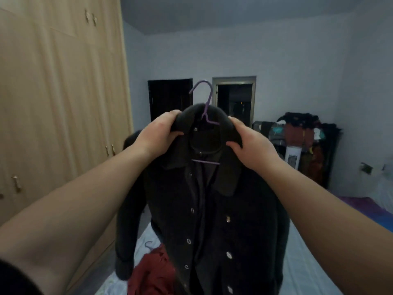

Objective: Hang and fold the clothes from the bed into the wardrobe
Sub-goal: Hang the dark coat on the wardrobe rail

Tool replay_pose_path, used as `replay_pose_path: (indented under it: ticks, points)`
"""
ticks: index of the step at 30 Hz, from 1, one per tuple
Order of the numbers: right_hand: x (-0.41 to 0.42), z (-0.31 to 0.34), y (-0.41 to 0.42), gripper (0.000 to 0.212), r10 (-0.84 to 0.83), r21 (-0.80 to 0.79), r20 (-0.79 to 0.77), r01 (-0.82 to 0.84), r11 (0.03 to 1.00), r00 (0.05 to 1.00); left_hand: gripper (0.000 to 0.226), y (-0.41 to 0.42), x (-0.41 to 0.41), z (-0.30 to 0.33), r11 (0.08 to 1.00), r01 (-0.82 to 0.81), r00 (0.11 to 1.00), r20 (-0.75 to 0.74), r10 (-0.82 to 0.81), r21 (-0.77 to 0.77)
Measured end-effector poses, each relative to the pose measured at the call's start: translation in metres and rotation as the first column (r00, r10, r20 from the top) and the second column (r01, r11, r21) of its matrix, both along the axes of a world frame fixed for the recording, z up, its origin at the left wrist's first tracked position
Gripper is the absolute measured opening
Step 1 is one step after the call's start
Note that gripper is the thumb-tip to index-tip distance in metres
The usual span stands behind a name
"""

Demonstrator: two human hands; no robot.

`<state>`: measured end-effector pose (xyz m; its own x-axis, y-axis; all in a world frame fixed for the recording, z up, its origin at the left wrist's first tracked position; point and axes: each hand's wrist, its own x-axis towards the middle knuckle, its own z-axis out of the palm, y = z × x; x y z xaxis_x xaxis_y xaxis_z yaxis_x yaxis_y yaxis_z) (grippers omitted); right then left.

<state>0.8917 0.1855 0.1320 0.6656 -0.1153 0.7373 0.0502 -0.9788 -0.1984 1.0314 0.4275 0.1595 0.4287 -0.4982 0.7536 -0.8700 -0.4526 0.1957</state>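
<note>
A: Hands?
B: left hand and right hand both clamped on the collar of a black jacket, one each side

A: Where's it sit?
B: held up in the air on a purple hanger, over the bed; wardrobe on the left, doors closed; red garment lying on the bed below

Dim, bluish room light; soft overall blur; wide-angle bending at edges; dark jacket detail lost.
</note>
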Motion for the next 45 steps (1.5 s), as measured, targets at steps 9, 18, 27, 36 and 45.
replay_pose_path:
  ticks: [9,18,27,36,45]
  points:
    - [-0.039,0.116,0.112,0.052,-0.107,-0.152,0.410,0.184,0.971,0.906,0.045,0.112,-0.066,0.112,0.988,0.020,0.985,0.174,0.007,-0.153]
    - [-0.050,0.180,0.233,0.059,0.295,-0.072,-0.082,-0.301,0.951,0.952,0.040,0.275,-0.112,0.128,0.985,-0.158,0.975,0.148,0.167,-0.068]
    - [0.014,0.107,0.407,0.049,0.692,0.050,-0.221,-0.701,0.712,0.687,0.046,0.456,-0.133,0.068,0.911,-0.411,0.910,-0.055,0.412,0.028]
    - [0.087,0.038,0.580,0.029,0.857,0.192,-0.292,-0.852,0.488,0.425,0.055,0.621,-0.144,0.022,0.733,-0.645,0.668,-0.306,0.678,0.215]
    - [0.179,0.021,0.708,0.036,0.839,-0.112,-0.223,-0.868,0.484,0.496,0.064,0.722,-0.104,-0.011,0.525,-0.826,0.470,-0.261,0.843,0.207]
